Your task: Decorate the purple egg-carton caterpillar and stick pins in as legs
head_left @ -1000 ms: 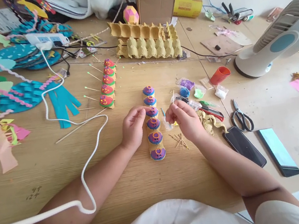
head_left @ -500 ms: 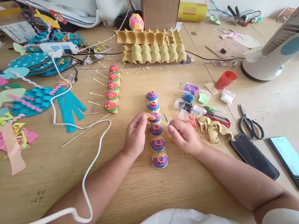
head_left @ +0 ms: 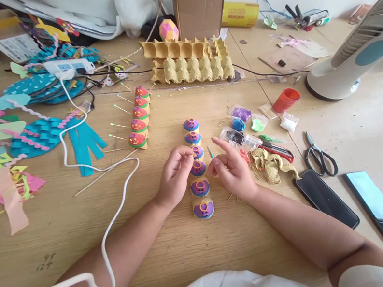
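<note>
A strip of egg-carton cups [head_left: 200, 188] with purple and blue clay faces and orange rings runs away from me on the table. My left hand [head_left: 178, 172] is at its left edge, fingertips pinched together beside the third cup; anything between them is too small to make out. To the right of the strip is my right hand [head_left: 232, 168], its index finger stretched out and the thumb apart, the other fingers curled. A small blue stick [head_left: 210, 152] lies between that hand and the strip. Farther left stands a second strip [head_left: 139, 118] with red and green faces and green-tipped sticks.
Clay packets [head_left: 241, 113], a red cutter [head_left: 279, 152], scissors [head_left: 319, 156], two phones [head_left: 326, 199] and a fan [head_left: 355, 50] are at the right. A white cable [head_left: 125, 189] crosses the left side. Egg cartons [head_left: 197, 68] lie at the back.
My right hand's index finger has stretched out from a closed pinch, and the thin stick seen at its fingertips no longer shows. The whole view has shifted slightly.
</note>
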`<act>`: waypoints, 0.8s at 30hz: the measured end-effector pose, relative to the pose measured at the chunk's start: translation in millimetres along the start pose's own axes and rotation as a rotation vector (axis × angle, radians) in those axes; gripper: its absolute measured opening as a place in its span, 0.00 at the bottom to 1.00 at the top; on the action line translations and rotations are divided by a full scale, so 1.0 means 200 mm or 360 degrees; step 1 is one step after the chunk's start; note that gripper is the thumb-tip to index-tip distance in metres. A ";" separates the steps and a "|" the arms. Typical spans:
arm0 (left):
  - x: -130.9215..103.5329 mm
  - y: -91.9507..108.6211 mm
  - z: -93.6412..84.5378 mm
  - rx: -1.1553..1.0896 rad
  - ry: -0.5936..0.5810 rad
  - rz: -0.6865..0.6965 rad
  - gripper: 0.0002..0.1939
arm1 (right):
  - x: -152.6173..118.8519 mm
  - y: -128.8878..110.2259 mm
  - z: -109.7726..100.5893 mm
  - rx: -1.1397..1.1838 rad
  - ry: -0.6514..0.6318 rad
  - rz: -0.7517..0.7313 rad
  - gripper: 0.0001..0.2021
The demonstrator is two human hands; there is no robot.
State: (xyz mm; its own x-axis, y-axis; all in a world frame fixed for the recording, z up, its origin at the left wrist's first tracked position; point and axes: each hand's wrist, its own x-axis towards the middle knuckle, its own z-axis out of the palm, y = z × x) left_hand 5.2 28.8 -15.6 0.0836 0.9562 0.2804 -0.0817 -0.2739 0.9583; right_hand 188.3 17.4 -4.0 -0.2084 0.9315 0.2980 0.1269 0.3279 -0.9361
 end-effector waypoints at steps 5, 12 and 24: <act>0.00 0.04 -0.01 0.0572 -0.0023 0.0481 0.02 | 0.01 -0.03 0.00 0.0077 -0.0038 0.0023 0.09; 0.00 0.06 -0.01 0.0951 -0.0012 0.0881 0.10 | 0.03 -0.06 0.02 0.0637 -0.0078 0.0418 0.16; 0.00 0.08 -0.01 0.0831 -0.0103 0.0824 0.12 | 0.03 -0.04 0.01 0.0689 -0.0031 0.0451 0.17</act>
State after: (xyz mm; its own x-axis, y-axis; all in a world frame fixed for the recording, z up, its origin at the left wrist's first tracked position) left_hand 2.5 23.8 -1.2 0.2221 0.6877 0.6912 0.3553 -0.7173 0.5994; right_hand 183.8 20.7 6.1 -0.2428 0.9698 0.0217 -0.2307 -0.0360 -0.9723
